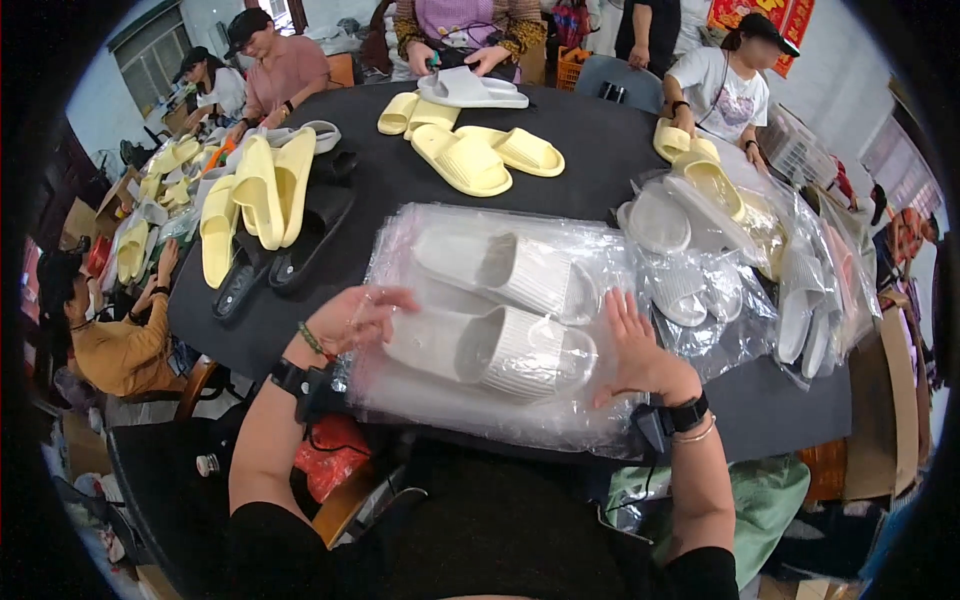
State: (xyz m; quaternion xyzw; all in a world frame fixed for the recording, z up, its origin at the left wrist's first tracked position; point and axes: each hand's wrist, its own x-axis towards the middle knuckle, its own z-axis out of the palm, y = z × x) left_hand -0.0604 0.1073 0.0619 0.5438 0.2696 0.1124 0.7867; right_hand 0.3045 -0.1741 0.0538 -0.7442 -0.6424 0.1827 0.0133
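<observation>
Before me, a pair of pale grey ribbed slippers (527,350) lies side by side, toes to the right, seemingly inside a clear plastic bag. Beneath them is a flat stack of clear plastic bags (430,408). My left hand (362,318) is at the heel end on the left, fingers stretched out loosely over the plastic and gripping nothing. By the toe end, my right hand (640,348) lies open on the plastic with its fingers spread. Glare on the film hides whether my left fingertips touch the near slipper.
Yellow slippers (460,160) and a pair of black slippers (240,280) sit on the dark table (370,150). Bagged slippers (690,290) are heaped at the right. Co-workers handle slippers around the table; one person's hands (455,62) hold a grey slipper (472,88) opposite me.
</observation>
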